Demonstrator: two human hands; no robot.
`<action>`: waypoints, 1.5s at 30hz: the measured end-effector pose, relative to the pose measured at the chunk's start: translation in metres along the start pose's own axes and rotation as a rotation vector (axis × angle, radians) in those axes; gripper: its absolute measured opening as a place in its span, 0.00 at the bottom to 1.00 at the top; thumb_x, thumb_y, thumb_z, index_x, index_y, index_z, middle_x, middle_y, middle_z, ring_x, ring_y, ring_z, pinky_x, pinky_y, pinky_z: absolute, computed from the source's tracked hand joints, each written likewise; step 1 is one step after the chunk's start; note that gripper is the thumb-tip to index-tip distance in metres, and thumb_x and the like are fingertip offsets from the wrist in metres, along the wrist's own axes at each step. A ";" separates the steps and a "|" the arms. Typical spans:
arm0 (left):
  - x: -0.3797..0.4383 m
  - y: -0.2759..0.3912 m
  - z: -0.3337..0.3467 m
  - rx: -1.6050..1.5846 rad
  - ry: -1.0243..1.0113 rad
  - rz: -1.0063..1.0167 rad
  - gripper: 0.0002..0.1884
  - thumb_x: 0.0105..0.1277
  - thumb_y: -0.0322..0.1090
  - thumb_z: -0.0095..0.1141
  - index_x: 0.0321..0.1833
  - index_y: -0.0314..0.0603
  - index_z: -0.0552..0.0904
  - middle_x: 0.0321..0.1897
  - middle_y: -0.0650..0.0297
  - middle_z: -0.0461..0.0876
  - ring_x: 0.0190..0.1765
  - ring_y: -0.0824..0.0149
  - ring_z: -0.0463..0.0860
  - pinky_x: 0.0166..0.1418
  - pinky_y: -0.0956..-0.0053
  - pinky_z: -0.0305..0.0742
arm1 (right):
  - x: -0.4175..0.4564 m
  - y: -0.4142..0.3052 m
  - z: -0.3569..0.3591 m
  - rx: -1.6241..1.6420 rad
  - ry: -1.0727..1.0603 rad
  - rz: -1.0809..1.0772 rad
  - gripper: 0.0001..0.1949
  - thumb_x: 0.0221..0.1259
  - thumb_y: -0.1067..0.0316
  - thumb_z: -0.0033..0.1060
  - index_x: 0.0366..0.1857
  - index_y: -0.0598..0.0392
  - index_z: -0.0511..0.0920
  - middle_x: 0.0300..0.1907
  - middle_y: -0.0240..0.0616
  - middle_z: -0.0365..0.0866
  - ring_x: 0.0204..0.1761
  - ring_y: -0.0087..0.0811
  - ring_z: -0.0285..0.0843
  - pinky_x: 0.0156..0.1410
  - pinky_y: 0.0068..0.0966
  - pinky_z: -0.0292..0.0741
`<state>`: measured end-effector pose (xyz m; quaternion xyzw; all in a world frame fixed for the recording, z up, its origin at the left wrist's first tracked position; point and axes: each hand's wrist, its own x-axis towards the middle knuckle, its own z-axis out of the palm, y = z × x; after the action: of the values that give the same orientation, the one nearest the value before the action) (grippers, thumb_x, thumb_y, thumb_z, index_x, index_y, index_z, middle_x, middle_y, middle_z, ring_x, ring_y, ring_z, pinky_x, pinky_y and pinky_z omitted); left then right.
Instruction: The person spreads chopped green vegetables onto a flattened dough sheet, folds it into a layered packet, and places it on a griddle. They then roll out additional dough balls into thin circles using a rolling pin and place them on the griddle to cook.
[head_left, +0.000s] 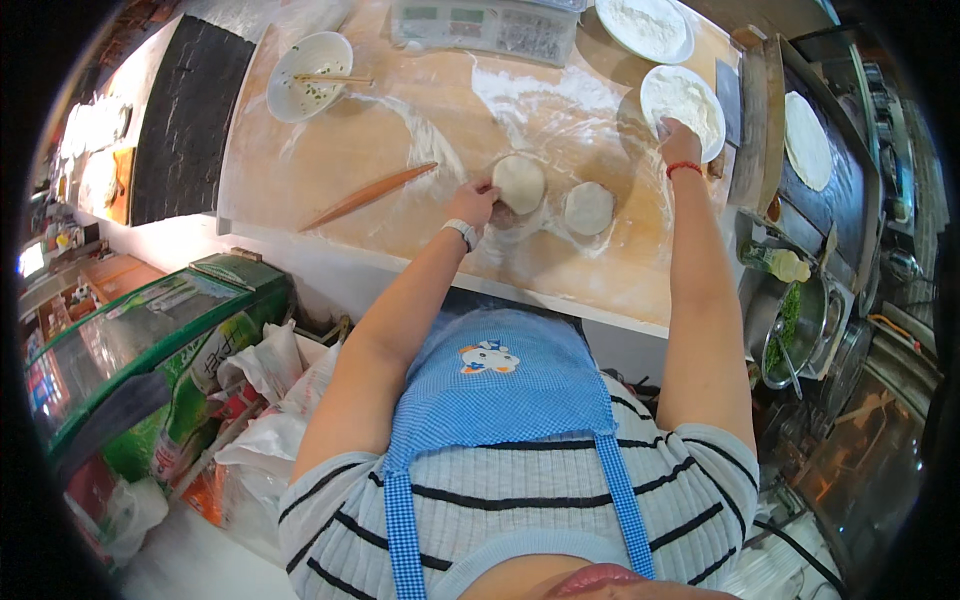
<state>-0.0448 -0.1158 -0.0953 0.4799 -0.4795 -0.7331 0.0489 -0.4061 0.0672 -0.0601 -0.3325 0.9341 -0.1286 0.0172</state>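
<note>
My left hand (474, 202) pinches the left edge of a round dough disc (519, 184) on the floured wooden board (360, 247). A second, smaller dough disc (589, 208) lies to its right, apart from it. My right hand (678, 140) reaches into a white bowl of flour (697, 105), its fingertips down at the flour; whether they hold any is hidden. A tapered wooden rolling pin (367, 196) lies slantwise to the left of my left hand. Loose flour (555, 94) is spread behind the discs.
Behind stand another flour bowl (646, 28) and a clear plastic box (484, 30). A white bowl (300, 90) with chopsticks is at the back left. On the right, a flat dough round (808, 141) lies on a dark griddle, near a metal pot (814, 322) holding chopped greens.
</note>
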 end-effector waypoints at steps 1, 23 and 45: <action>0.003 0.001 0.000 -0.011 -0.062 0.070 0.15 0.70 0.29 0.56 0.58 0.31 0.80 0.48 0.58 0.86 0.46 0.65 0.85 0.52 0.71 0.83 | -0.001 -0.002 0.001 0.026 0.039 0.017 0.11 0.62 0.65 0.61 0.47 0.44 0.86 0.41 0.50 0.87 0.46 0.50 0.85 0.55 0.39 0.79; -0.044 -0.027 -0.245 1.070 0.648 0.479 0.23 0.61 0.33 0.65 0.60 0.41 0.77 0.56 0.48 0.76 0.62 0.45 0.72 0.67 0.54 0.67 | -0.134 -0.123 0.022 0.204 -0.041 -0.260 0.23 0.61 0.73 0.55 0.62 0.49 0.75 0.66 0.46 0.72 0.71 0.45 0.66 0.75 0.41 0.63; -0.085 -0.029 -0.091 0.943 0.279 0.620 0.16 0.64 0.33 0.61 0.53 0.38 0.78 0.45 0.50 0.80 0.46 0.47 0.80 0.51 0.58 0.76 | -0.207 -0.194 0.061 0.405 -0.247 -0.515 0.22 0.57 0.69 0.63 0.58 0.47 0.78 0.61 0.47 0.72 0.63 0.50 0.69 0.66 0.44 0.71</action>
<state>0.0806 -0.1151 -0.0679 0.3792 -0.8613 -0.3216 0.1049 -0.1179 0.0385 -0.0812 -0.5601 0.7660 -0.2703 0.1624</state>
